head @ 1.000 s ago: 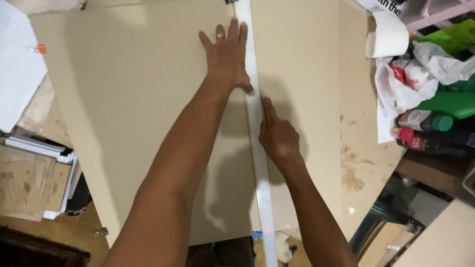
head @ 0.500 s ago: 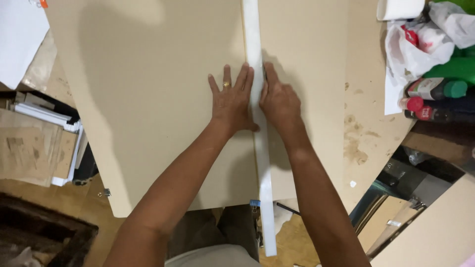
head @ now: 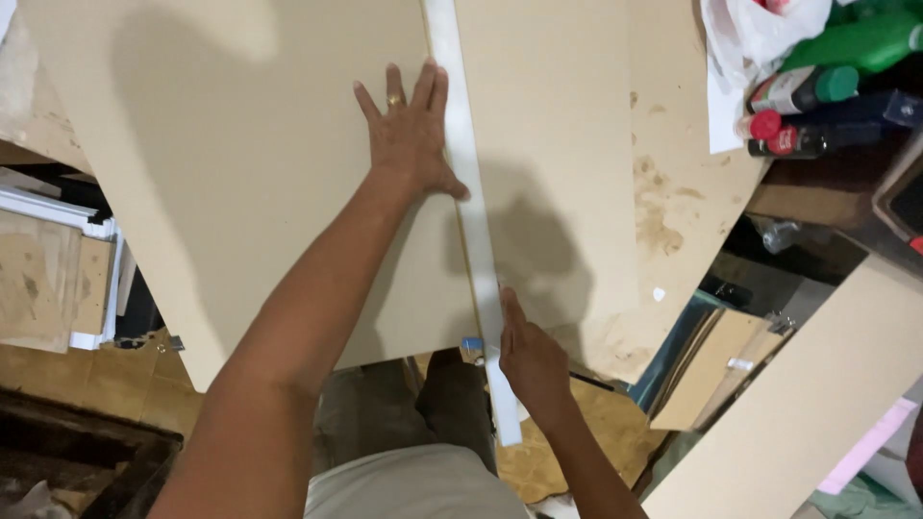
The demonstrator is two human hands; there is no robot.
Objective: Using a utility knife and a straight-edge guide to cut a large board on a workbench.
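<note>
Your left hand (head: pixel 409 135) lies flat, fingers spread, pressing one beige board (head: pixel 240 183) beside one long white straightedge (head: pixel 471 202). Your right hand (head: pixel 531 360) grips that straightedge's near end (over the board's edge). Two capped bottles (head: pixel 798 88) lie far right.

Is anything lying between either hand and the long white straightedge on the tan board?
Nothing visible. The left hand lies flat on the tan board, its thumb and fingers against the white straightedge. The right hand touches the straightedge's near end directly.
</note>
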